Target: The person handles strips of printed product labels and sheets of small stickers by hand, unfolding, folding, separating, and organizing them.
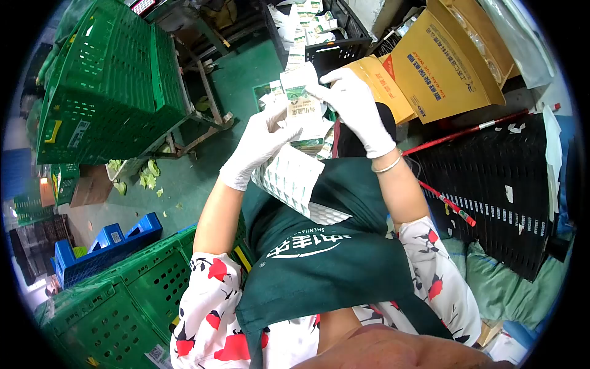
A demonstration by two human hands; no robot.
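Both my hands wear white gloves and are raised in front of the dark green apron (332,264). A white strip of printed labels (304,104) with green markings runs between them. My left hand (261,141) is closed on the strip's left side, thumb toward the middle. My right hand (356,104) pinches its upper right edge between thumb and fingers. A loose end of the strip (289,178), with small repeated green print, hangs below my left hand and curls over the apron. Past my hands, more label strip (297,55) leads up to a black crate (335,52).
Stacked green crates (110,80) stand on a rack at upper left; more green crates (153,277) are close at lower left. A blue crate (110,246) lies beyond them. An open cardboard box (442,61) and stacked black crates (485,184) are on the right. Leaf scraps (147,175) litter the floor.
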